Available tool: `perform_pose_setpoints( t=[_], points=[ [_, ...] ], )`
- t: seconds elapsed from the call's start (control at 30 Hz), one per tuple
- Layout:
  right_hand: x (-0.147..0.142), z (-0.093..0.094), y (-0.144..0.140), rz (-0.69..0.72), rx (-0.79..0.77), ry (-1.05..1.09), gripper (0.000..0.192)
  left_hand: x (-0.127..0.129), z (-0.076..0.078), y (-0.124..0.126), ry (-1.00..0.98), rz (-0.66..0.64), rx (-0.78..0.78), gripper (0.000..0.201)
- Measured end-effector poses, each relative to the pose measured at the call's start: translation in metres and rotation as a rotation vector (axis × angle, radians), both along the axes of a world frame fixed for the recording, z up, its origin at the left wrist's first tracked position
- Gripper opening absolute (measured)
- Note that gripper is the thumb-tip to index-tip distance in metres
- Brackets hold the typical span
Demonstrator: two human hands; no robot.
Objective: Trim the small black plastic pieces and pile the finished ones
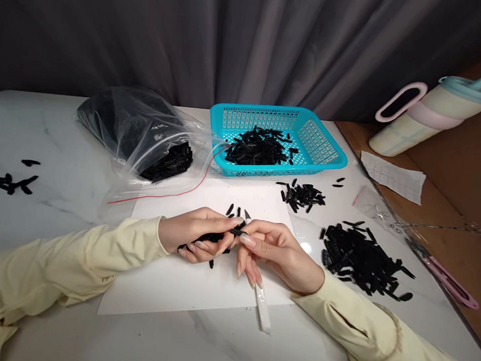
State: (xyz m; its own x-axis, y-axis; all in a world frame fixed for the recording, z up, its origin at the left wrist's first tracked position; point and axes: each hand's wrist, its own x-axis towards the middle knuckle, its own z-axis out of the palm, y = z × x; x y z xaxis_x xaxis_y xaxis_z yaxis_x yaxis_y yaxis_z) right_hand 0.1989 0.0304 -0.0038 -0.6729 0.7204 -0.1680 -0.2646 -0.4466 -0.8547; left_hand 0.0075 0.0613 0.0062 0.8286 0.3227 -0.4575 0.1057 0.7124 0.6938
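While hands [195, 232] [282, 254] hold black pieces [238, 232], slip markings [394, 177] look unreadable.

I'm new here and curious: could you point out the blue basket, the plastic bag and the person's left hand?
Blue basket [317, 140]: head view, on its right inner wall.
Plastic bag [127, 127]: head view, on its side.
Left hand [190, 225]: head view, near the thumb's base.

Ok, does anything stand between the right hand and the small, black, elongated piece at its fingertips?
Nothing visible does: the right hand is at one end of the small, black, elongated piece, the left hand at the other. A pointed grey blade shows just beyond, not in between.
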Motion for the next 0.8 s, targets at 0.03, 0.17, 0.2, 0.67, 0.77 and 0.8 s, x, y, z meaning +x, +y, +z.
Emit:
perform_pose_setpoints(
  t=[0.03,0.17,0.2,0.67,0.77,0.8],
  points=[
    [-0.0002,0.0,-0.0002,-0.004,0.0,-0.003,0.019,0.0,0.0005,0.0002,0.005,0.003,-0.001,0.045],
    [-0.0007,-0.0002,-0.0008,-0.016,-0.005,-0.016,0.018,-0.0003,0.0021,0.0013,0.021,0.011,0.009,0.042],
    [-0.0007,-0.0002,-0.0009,-0.019,-0.007,-0.016,0.018,-0.0005,0.0021,0.0014,0.023,0.013,0.01,0.042],
    [-0.0002,0.0013,-0.0005,-0.004,-0.018,0.016,0.018,-0.0006,0.0015,0.0018,0.024,0.018,0.025,0.038],
    [0.0003,0.0014,0.0005,0.003,-0.03,0.023,0.023,-0.0004,0.0008,0.002,0.024,0.018,0.021,0.038],
    [0.0004,0.0013,0.0007,0.005,-0.034,0.022,0.023,-0.0003,0.0006,0.002,0.025,0.02,0.02,0.038]
  ],
)
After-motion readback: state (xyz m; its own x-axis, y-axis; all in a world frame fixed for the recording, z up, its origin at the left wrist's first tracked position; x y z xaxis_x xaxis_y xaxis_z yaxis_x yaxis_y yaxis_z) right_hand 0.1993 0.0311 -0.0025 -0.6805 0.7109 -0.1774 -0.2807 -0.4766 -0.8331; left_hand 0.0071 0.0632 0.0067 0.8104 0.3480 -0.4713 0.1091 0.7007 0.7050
